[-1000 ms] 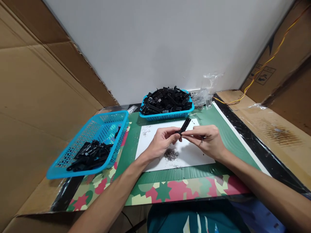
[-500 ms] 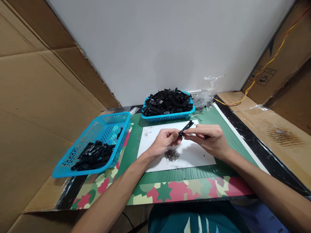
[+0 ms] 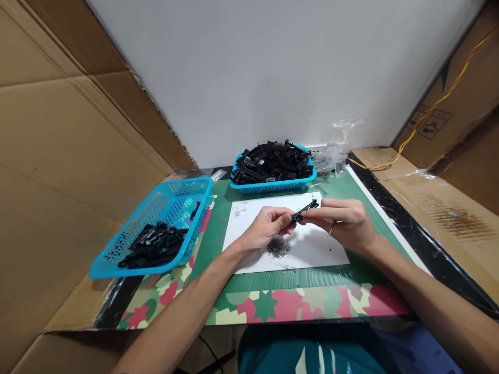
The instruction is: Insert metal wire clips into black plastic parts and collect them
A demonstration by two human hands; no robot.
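Note:
A slim black plastic part [image 3: 305,210] is held between both hands above the white sheet [image 3: 249,215]. My left hand [image 3: 272,227] pinches its lower left end between thumb and fingers. My right hand [image 3: 345,219] is closed at the part's right side, with its fingertips against it; a ring shows on one finger. Below my left hand lies a pile of tiny metal pieces [image 3: 279,248] on the sheet. More small metal pieces [image 3: 238,210] are scattered near the sheet's upper left corner.
A blue basket [image 3: 273,185] heaped with black parts stands at the back. Another blue basket [image 3: 146,271] with black parts is at the left. Clear plastic bags [image 3: 330,158] lie behind, near a yellow wire [image 3: 407,140]. Cardboard walls [image 3: 58,156] flank the table.
The black part has tilted to a flatter angle between my hands. The whole view has shifted slightly, with the table a little farther right in the picture.

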